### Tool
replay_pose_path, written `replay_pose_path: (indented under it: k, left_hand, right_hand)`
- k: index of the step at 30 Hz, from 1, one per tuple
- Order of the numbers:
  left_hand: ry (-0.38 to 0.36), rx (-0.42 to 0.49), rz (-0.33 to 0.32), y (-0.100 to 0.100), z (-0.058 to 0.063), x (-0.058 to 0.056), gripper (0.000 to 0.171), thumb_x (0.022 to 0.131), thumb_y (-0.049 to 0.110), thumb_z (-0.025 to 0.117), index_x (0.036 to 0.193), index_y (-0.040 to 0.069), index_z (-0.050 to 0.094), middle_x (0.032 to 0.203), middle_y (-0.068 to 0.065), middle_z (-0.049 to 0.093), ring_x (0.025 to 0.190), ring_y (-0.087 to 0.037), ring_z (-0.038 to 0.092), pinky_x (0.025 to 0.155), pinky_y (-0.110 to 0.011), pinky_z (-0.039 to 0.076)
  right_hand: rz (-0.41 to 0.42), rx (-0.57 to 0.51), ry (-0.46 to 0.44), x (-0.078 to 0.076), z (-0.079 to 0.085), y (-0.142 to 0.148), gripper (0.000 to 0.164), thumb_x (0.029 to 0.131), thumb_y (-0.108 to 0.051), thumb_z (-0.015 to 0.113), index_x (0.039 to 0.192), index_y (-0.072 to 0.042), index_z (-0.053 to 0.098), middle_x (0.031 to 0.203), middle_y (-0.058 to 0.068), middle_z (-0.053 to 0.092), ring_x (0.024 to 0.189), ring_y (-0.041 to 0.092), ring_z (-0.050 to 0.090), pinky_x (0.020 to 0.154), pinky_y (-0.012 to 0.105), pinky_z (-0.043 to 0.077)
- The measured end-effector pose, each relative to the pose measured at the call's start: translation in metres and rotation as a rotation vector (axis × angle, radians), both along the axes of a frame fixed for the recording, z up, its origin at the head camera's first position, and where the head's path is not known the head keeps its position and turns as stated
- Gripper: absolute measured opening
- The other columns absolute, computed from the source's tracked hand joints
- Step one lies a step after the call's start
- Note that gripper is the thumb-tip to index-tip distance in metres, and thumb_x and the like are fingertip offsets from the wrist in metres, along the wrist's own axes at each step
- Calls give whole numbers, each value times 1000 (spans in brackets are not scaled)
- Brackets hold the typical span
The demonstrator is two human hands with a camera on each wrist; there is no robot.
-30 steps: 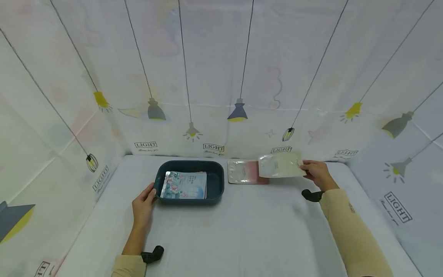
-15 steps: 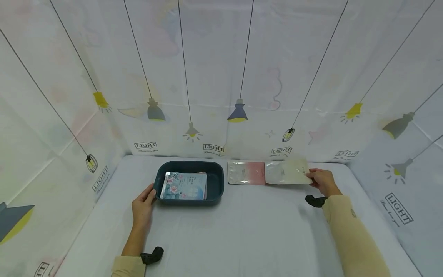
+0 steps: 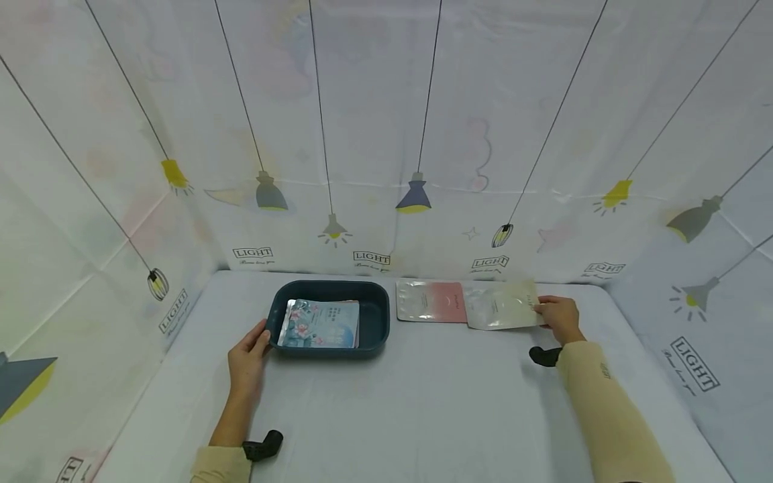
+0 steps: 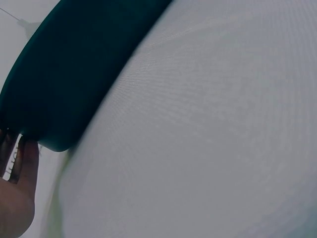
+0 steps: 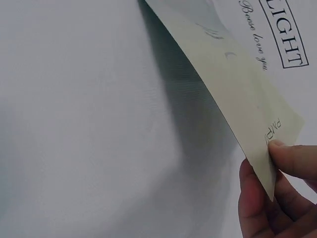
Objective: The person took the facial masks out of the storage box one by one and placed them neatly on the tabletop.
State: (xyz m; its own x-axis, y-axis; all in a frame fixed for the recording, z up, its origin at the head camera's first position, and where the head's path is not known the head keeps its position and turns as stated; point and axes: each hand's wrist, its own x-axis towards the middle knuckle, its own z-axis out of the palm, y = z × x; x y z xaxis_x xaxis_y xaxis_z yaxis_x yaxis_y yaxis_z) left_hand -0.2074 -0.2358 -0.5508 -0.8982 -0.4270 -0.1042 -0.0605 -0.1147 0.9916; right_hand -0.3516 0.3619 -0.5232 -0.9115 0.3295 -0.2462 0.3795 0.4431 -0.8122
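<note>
At the right of the head view, my right hand pinches the right end of a cream sheet-mask packet between thumb and fingers. In the right wrist view that packet is tilted, its near edge raised over a shadow on the cloth. Close to its left end lies a pink and silver sheet-mask packet, flat on the table. My left hand touches the left end of a dark blue tray, fingertips against the outside. Inside the tray lies a blue floral sheet-mask packet over at least one more.
A white cloth covers the table. Behind it and along both sides hangs a white curtain printed with lamps. Black straps or mounts sit at both wrists.
My right hand has brought the cream packet down and to the right, then slightly back left and nearer, beside the pink one. The left hand stays at the tray.
</note>
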Motion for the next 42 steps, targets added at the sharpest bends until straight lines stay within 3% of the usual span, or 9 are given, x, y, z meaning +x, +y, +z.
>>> replay_pose_path:
  k: [3, 8, 15, 22, 28, 34, 42]
  left_hand:
    - [-2, -4, -3, 0, 0, 0, 45, 101, 19, 54, 142, 2, 48, 149, -14, 47, 134, -28, 48, 88, -6, 49]
    - [-23, -30, -9, 1, -2, 0, 44, 101, 20, 53, 142, 3, 49, 148, -12, 48, 133, -27, 50, 85, -4, 49]
    - [-18, -25, -21, 2, -4, 1, 45, 101, 22, 54, 142, 4, 49, 148, -11, 49, 133, -27, 50, 86, -5, 49]
    - [-29, -31, -22, 2, -5, 3, 45, 101, 23, 54, 142, 5, 49, 149, -11, 48, 133, -26, 50, 86, -3, 48]
    - [-24, -32, -12, 3, -5, 4, 44, 101, 21, 53, 142, 5, 49, 148, -11, 49, 133, -26, 51, 85, -4, 49]
    - [-31, -36, -8, 2, -5, 3, 45, 101, 22, 54, 142, 6, 49, 149, -11, 48, 133, -26, 50, 85, -4, 49]
    - [-17, -33, -6, -2, -3, 0, 45, 101, 24, 54, 142, 6, 49, 149, -11, 47, 134, -26, 50, 87, -5, 49]
  right_hand:
    - [8, 107, 39, 3, -2, -3, 40, 93, -12, 60, 127, 7, 59, 125, 26, 60, 80, 15, 60, 56, 22, 55]
    - [-5, 241, 17, 11, -1, -6, 35, 93, -12, 59, 120, 9, 62, 122, 29, 61, 95, 31, 59, 60, 26, 47]
    - [-12, 340, -19, 21, 0, -6, 32, 92, -11, 55, 111, 13, 64, 108, 29, 66, 90, 35, 60, 59, 31, 45]
    - [12, 328, -56, 25, 2, -3, 33, 92, -10, 51, 111, 14, 63, 78, 15, 67, 73, 24, 58, 55, 27, 42]
    - [33, 288, -59, 18, -2, 2, 32, 91, -11, 52, 108, 12, 65, 66, 6, 65, 62, 15, 57, 54, 25, 44]
    - [64, 202, -37, 11, -2, 2, 32, 91, -12, 54, 110, 12, 64, 65, 2, 65, 60, 12, 59, 54, 25, 51]
    - [69, 89, -37, 11, 7, -18, 33, 95, -12, 56, 116, 13, 61, 77, 4, 68, 64, 9, 60, 61, 26, 58]
